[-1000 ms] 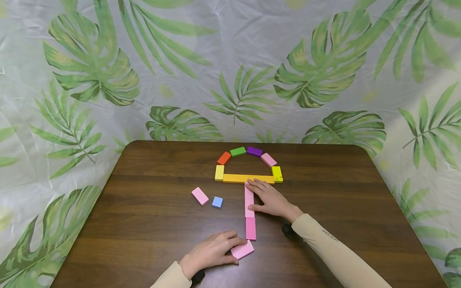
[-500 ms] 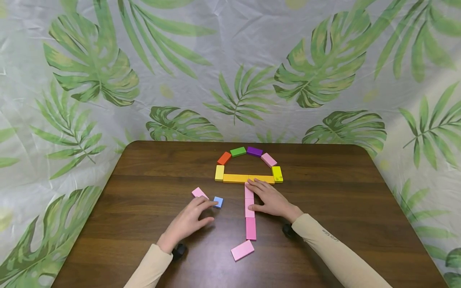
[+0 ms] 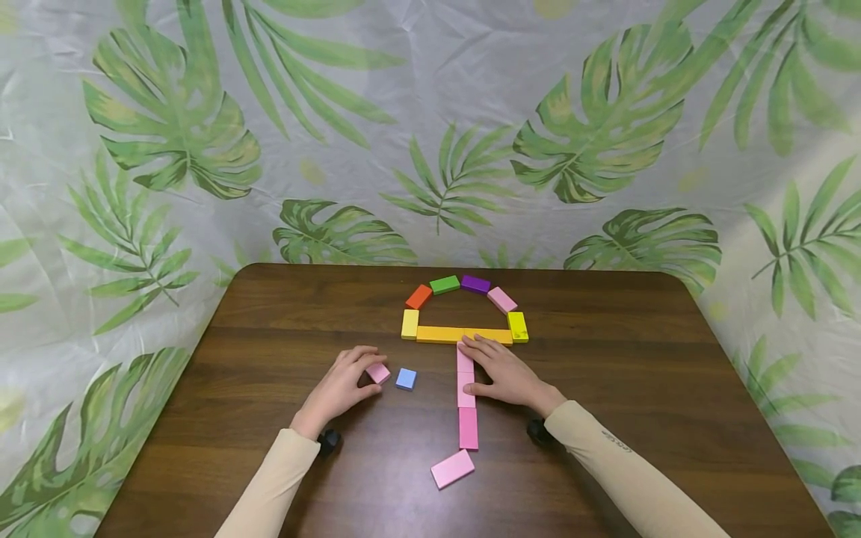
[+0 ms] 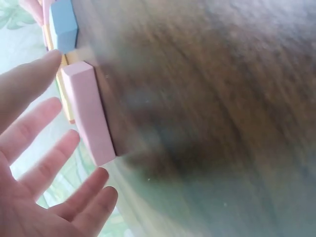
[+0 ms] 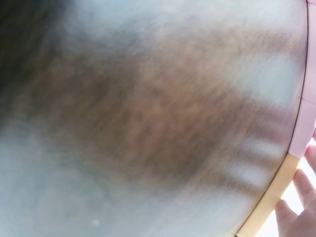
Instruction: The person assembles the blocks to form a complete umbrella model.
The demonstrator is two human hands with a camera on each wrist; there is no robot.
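Note:
My left hand point(image 3: 341, 387) is at a loose pink block point(image 3: 379, 373), its fingers partly covering it in the head view. In the left wrist view, the fingers are spread around this pink block point(image 4: 90, 116) without curling round it. A small blue block point(image 3: 406, 379) lies just to the right. My right hand point(image 3: 507, 376) rests with its fingers on the upper pink blocks point(image 3: 465, 388) of a vertical row, its fingertips close to the orange bars point(image 3: 440, 335). Below the row, another pink block point(image 3: 453, 469) lies slanted.
Above the orange bars, an arch runs through a pale yellow block point(image 3: 410, 324), a red block point(image 3: 418, 297), a green block point(image 3: 445, 284), a purple block point(image 3: 475, 284), a pink block point(image 3: 502, 300) and a bright yellow block point(image 3: 518, 327). All lie on a brown wooden table point(image 3: 605, 329).
My left hand let go of the slanted pink block near the front, moved up and left past the blue block, and reached the loose pink block. My right hand stayed in place.

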